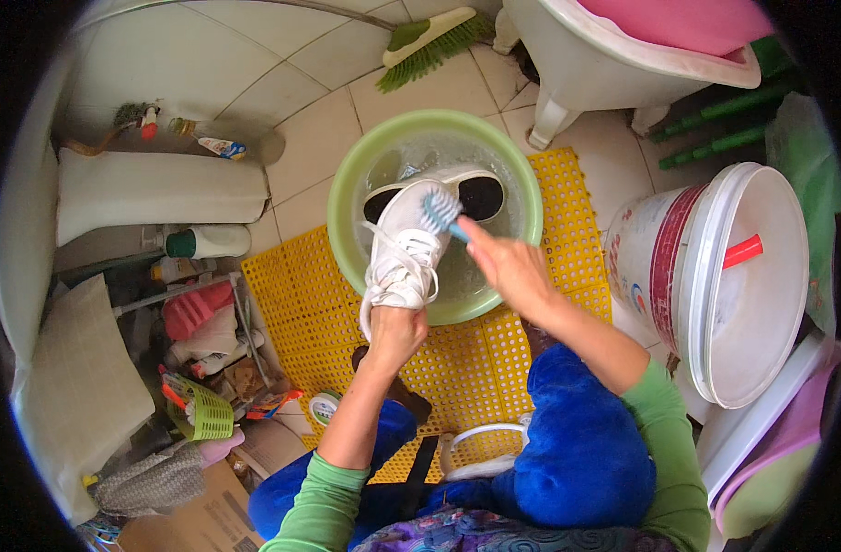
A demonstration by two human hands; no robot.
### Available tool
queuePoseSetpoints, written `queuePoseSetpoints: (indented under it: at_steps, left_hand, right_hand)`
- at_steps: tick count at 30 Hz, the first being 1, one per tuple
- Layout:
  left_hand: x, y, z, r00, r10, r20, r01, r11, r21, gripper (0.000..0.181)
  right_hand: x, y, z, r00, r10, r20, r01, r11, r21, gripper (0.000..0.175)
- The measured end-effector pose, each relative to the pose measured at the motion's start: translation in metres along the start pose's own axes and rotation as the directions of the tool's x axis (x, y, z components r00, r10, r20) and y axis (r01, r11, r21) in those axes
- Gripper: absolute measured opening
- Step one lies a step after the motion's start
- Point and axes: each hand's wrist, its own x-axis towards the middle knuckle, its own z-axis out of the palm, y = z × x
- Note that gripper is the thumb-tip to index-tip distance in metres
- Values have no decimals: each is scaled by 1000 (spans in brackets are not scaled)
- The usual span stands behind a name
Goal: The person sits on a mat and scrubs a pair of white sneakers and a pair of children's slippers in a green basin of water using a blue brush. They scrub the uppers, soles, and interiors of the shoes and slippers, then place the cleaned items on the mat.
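A white lace-up sneaker (410, 221) is held over a green plastic basin (337, 200), its toe pointing away from me. My left hand (396, 334) is at the heel end, gripping the shoe with the fingers partly hidden in it. In my right hand (510, 269) is a blue-handled scrub brush (439, 210), its pale bristles against the toe area and slightly blurred. Behind the sneaker, a black-and-white shoe (481, 196) rests in the soapy water (461, 276). The held sneaker covers part of what lies there.
Yellow perforated mats (296, 290) lie under the basin. A large white bucket (668, 276) lies tipped on the right. At the back are a green-bristled broom head (434, 45) and a white footed tub (593, 62). A small green basket (210, 410) stands on the left among bottles and cloths.
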Motion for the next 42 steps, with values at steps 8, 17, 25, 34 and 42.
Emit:
queuePoseSetpoints:
  at_steps: [8, 17, 25, 34, 42]
  left_hand:
    - [14, 7, -3, 967, 255, 16, -255, 965, 56, 46]
    - [68, -17, 4, 977, 137, 166, -141, 990, 14, 50]
    - [33, -33, 14, 908, -395, 139, 411, 778, -474, 41]
    - [30, -36, 11, 899, -256, 355, 101, -668, -737, 94]
    - [20, -34, 16, 787, -428, 444, 197, -508, -839, 63]
  right_hand:
    - [25, 65, -5, 899, 380, 220, -416, 577, 703, 62]
    - [28, 32, -53, 920, 347, 181, -295, 311, 904, 73]
    - [14, -8, -51, 944, 282, -170, -18, 560, 828, 78]
    - [-2, -16, -52, 958, 16, -287, 202, 672, 712, 80]
    - [2, -1, -51, 978, 206, -30, -75, 480, 874, 81]
